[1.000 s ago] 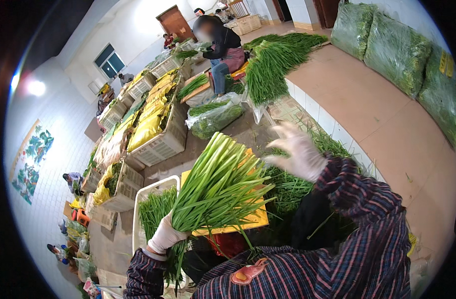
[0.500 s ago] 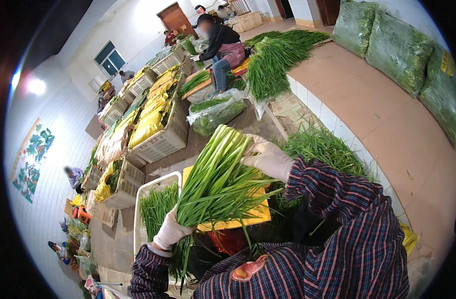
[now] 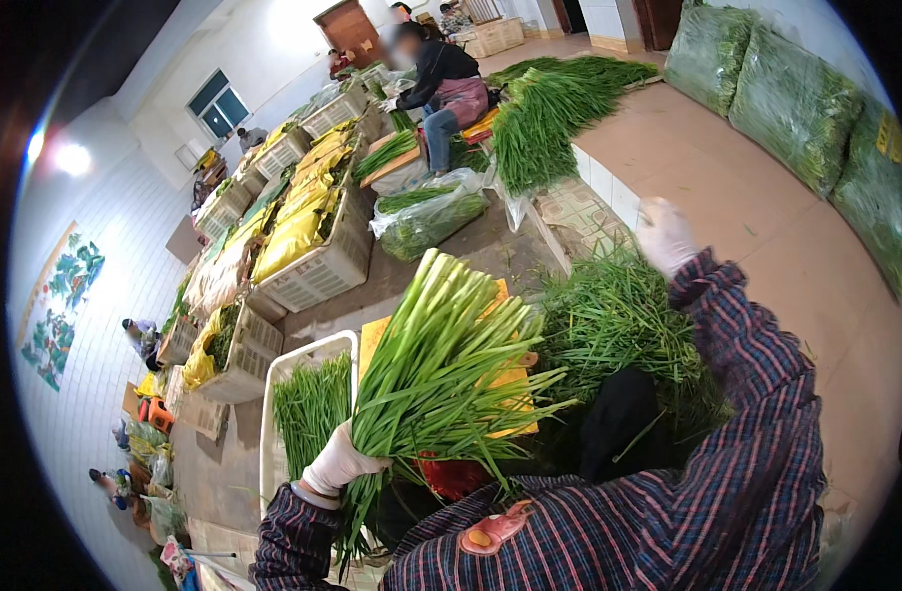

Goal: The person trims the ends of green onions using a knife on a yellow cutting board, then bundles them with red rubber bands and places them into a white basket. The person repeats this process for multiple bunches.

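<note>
In my gloved left hand (image 3: 340, 463) I grip a thick bunch of garlic chives (image 3: 426, 364) around its leafy lower part. Its pale stem ends fan upward and to the right. My gloved right hand (image 3: 665, 236) is raised apart from the bunch, above a heap of loose green blades (image 3: 618, 315). Its fingers look curled in, and whatever they may hold is hidden. Under the bunch shows a yellow board (image 3: 510, 399). Beside it on the left, a white basket (image 3: 267, 433) holds more chives (image 3: 311, 409).
White crates (image 3: 308, 281) with yellow wrapping stand in rows ahead. A plastic bag of greens (image 3: 431, 217) lies nearer. Another person (image 3: 441, 84) sits beside a big chive pile (image 3: 559, 118). Wrapped bales (image 3: 796, 108) line the raised tiled ledge (image 3: 717, 167) on the right.
My right hand has left the top of the bunch and swung up to the right, over the loose blades. The bunch stays in my left hand, its stems now more spread.
</note>
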`<state>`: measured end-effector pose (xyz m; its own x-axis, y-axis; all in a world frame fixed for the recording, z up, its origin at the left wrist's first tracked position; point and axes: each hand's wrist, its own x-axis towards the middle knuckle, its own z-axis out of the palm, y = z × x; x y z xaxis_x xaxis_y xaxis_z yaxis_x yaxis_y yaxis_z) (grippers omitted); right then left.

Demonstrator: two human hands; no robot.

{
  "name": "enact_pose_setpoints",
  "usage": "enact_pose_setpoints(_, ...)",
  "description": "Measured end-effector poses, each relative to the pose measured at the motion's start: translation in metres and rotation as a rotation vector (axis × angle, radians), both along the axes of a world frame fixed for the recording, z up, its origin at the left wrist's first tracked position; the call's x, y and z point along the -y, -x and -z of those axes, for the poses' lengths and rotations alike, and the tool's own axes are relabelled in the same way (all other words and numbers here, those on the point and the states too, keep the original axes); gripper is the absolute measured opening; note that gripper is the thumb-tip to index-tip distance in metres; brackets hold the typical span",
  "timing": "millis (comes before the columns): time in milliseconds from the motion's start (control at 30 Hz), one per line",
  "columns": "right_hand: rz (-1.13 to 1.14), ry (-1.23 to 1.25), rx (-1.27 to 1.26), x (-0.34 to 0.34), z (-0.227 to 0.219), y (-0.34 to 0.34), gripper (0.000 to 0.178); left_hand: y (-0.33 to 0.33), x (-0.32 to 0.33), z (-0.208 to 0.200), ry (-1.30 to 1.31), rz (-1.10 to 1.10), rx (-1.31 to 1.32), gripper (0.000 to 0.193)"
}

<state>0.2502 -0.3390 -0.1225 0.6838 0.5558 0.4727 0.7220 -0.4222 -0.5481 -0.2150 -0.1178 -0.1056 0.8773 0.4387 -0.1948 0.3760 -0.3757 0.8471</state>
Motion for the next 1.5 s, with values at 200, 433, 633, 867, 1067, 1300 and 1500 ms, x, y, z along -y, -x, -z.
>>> enact_pose_setpoints(200, -0.271, 0.019, 0.44, 0.015, -0.004, 0.044, 0.018, 0.003, -0.002, 0.004, -0.004, -0.009, 0.038, 0.059)
enact_pose_setpoints(433, -0.779, 0.265, 0.585, -0.045, -0.076, 0.134, 0.026, -0.001, -0.003, -0.001, -0.137, 0.117, -0.021, 0.057)
enact_pose_setpoints(633, -0.757, 0.279, 0.851, -0.053, -0.078, 0.166, 0.025, 0.006, -0.004, 0.0, -0.226, 0.203, -0.055, 0.057)
enact_pose_setpoints(867, -0.588, -0.078, 0.73, -0.051, -0.057, 0.185, 0.014, -0.004, 0.006, -0.006, -0.242, 0.187, -0.02, 0.058)
enact_pose_setpoints(1067, -0.589, 0.036, 0.576, -0.056, -0.057, 0.175, 0.021, 0.005, -0.001, -0.006, -0.315, 0.243, -0.041, 0.059)
enact_pose_setpoints(1300, -0.775, -0.219, 0.778, -0.048, -0.055, 0.165, 0.015, 0.008, -0.005, -0.001, -0.398, 0.322, -0.039, 0.061)
enact_pose_setpoints(1500, -0.934, -0.303, 0.79, -0.058, -0.059, 0.164, 0.012, -0.001, 0.004, -0.008, -0.324, 0.296, -0.027, 0.06)
